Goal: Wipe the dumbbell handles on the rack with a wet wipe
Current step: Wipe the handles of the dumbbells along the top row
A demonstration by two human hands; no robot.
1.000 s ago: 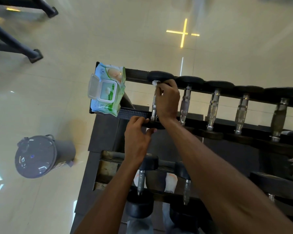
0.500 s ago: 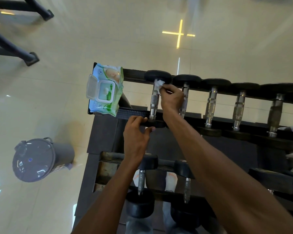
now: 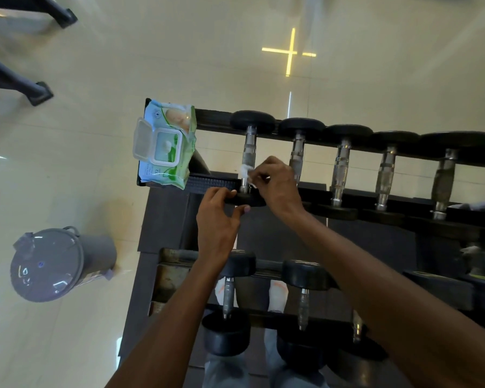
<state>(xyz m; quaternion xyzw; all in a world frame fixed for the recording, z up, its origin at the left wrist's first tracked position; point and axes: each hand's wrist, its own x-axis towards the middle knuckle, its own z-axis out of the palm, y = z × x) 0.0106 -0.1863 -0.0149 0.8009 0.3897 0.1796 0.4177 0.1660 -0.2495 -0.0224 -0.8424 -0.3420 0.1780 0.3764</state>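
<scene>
I'm on the first dumbbell (image 3: 248,158) at the left end of the top row of the rack (image 3: 165,219), working its chrome handle (image 3: 249,152). My right hand (image 3: 275,183) has its fingertips pinched on the wet wipe (image 3: 245,171), a small crumpled white wad pressed against the lower stretch of the handle, near the closer weight head. My left hand (image 3: 217,217) curls its fingers and thumb round that near head (image 3: 245,200), which I judge is what keeps the bar from rolling while I rub.

To do this stroke well, I'd wrap the wipe further round the bar rather than dab one face of it, and run it the whole length between the two heads, since the knurled middle likely holds the most grime. A slight twist of the dumbbell with my left hand would bring the hidden underside up to the wipe. The wad looks small, so I'd unfold it to a fresh face before moving on.

The next handles (image 3: 297,158) stand just beside this one to the right, and the open pack of wipes (image 3: 165,144) sits on the rack's left corner, close by if this one dries out. A grey bin (image 3: 56,264) lies on the floor off to the left for the used one
</scene>
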